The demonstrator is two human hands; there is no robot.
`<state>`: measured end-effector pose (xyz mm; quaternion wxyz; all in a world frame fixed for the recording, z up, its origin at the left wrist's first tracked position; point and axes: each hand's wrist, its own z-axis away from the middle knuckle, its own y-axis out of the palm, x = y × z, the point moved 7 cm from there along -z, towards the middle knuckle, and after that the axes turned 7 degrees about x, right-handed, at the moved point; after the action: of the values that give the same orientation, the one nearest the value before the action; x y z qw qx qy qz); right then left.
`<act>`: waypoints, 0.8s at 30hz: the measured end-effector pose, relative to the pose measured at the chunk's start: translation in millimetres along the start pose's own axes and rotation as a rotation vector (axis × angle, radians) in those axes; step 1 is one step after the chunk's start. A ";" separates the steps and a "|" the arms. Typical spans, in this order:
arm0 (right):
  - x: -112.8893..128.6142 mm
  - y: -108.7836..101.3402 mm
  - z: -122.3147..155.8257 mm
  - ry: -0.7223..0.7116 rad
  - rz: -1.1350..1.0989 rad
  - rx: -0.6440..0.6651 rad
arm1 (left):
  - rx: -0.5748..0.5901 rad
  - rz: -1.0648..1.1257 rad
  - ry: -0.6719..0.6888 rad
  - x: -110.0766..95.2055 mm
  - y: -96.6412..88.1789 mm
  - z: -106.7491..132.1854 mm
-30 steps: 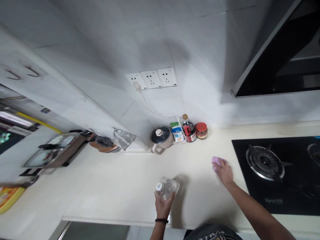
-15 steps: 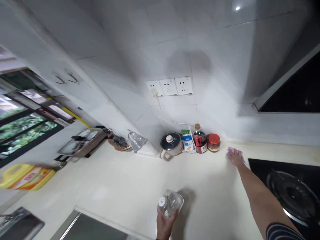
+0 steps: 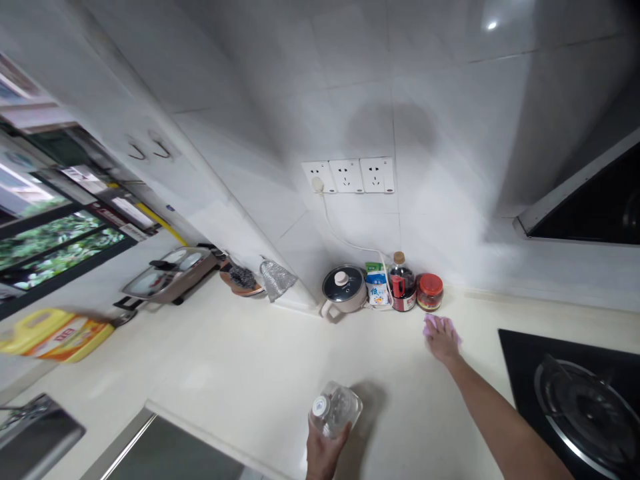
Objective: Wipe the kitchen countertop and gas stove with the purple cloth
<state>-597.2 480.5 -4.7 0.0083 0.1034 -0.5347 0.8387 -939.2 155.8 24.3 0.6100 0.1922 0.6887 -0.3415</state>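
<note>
Near the counter's front edge, my left hand (image 3: 325, 448) is wrapped round a clear plastic bottle (image 3: 345, 405) with a white cap. The bottle leans toward me, and I cannot tell whether its base touches the countertop (image 3: 260, 360). My right hand (image 3: 443, 341) presses a pink-purple cloth (image 3: 453, 330) flat against the counter, just in front of a red-lidded jar (image 3: 429, 293). Parts of the cloth show round the fingers; the rest is hidden under the palm.
Along the wall stand a small electric pot (image 3: 344, 293), seasoning bags (image 3: 377, 288) and a dark sauce bottle (image 3: 403, 283). A black gas stove (image 3: 575, 393) lies to the right. At the left are a yellow jug (image 3: 55, 335), a lidded electric pan (image 3: 170, 277) and a sink (image 3: 40, 440).
My right hand has slid the cloth left and toward me, from beside the stove to in front of the red-lidded jar. The left hand still holds the bottle.
</note>
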 end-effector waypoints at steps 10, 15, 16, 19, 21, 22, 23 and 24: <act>74.3 3.5 -6.4 -0.281 0.018 0.061 | 0.074 -0.044 0.020 2.2 -1.7 -5.4; -40.7 4.3 4.1 -0.080 0.034 -0.034 | 0.059 0.004 0.061 15.8 3.3 -2.0; -66.4 7.0 8.5 -0.013 0.033 -0.062 | 0.063 0.022 0.058 18.7 4.1 -2.3; -119.6 19.3 26.8 0.162 -0.010 -0.164 | 0.080 0.054 0.038 25.8 5.0 -5.2; -126.6 29.7 37.9 0.239 -0.049 -0.193 | 0.097 0.048 0.023 28.4 5.5 -7.1; -121.4 33.7 41.4 0.269 -0.065 -0.194 | 0.097 0.038 0.021 28.8 5.4 -7.5; -110.8 35.9 42.9 0.290 -0.077 -0.189 | 0.096 0.027 0.024 28.6 5.3 -7.6; -95.3 36.1 42.3 0.298 -0.085 -0.179 | 0.095 0.018 0.028 28.3 5.4 -7.4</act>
<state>-501.5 436.2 -37.2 0.1324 -0.0007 -0.5953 0.7925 -945.9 160.5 -4.4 0.5938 0.2319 0.6783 -0.3654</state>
